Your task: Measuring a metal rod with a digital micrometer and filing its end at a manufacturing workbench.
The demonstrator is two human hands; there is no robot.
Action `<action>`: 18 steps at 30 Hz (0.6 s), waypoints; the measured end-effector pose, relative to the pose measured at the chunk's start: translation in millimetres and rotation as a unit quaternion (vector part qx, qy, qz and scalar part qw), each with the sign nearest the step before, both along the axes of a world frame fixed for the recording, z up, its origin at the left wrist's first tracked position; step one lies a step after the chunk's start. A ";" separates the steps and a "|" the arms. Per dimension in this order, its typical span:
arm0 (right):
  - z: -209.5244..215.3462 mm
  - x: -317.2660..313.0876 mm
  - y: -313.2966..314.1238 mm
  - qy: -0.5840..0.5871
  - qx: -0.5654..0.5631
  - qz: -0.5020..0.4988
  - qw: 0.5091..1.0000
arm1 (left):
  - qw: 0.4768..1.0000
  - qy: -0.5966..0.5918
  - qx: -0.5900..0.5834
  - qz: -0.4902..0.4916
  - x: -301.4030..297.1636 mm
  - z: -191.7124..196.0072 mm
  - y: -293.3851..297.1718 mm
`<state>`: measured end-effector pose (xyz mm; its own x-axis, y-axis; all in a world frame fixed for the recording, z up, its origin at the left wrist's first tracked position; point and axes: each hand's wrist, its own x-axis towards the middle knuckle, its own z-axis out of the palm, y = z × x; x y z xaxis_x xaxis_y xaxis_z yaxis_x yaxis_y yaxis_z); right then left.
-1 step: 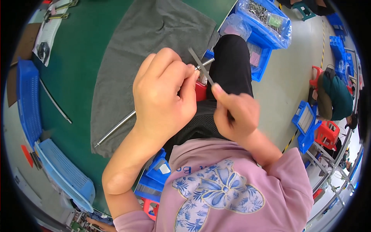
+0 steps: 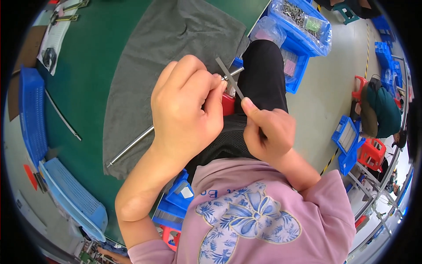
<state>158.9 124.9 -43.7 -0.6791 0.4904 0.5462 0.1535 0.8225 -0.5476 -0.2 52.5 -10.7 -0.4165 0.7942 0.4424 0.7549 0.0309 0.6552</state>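
Observation:
My left hand [image 2: 187, 103] is closed around a slim shiny metal rod [image 2: 132, 145]. One end sticks out past my thumb and fingertip, and the long part shows below the fist over the grey cloth. My right hand [image 2: 269, 128] grips a narrow flat file [image 2: 230, 78], thumb stretched along it. The file lies crosswise over the rod's short end, just beyond my left fingertips, and appears to touch it. My left palm hides the middle of the rod.
Grey cloth [image 2: 136, 88] covers part of the green table [image 2: 88, 92]. A curved thin tube [image 2: 61, 114] lies left, near blue baskets [image 2: 33, 114]. Blue bins [image 2: 303, 26] with small metal parts stand at upper right. Another person [image 2: 387, 108] bends over at far right.
My right hand and the file have shifted very slightly down and toward me across the rod. My left hand and the rod stay in place.

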 end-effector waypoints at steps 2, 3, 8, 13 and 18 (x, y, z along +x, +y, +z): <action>-3.0 -17.9 6.3 0.045 0.018 -0.004 0.999 | 1.000 0.007 0.001 -0.001 -1.6 1.6 1.3; -3.7 -29.4 10.3 0.091 0.036 -0.006 0.995 | 1.000 0.014 0.003 0.000 -2.6 2.2 1.0; -3.3 -10.3 1.5 0.047 0.007 -0.010 0.999 | 1.000 0.010 0.004 0.003 -1.2 0.0 0.2; -1.5 -27.7 6.9 0.093 0.022 -0.011 0.995 | 1.000 0.008 0.004 -0.005 -1.7 3.1 1.2; 2.3 -6.2 0.0 0.024 -0.001 -0.009 1.000 | 1.000 -0.008 0.002 0.008 -1.2 -0.4 0.8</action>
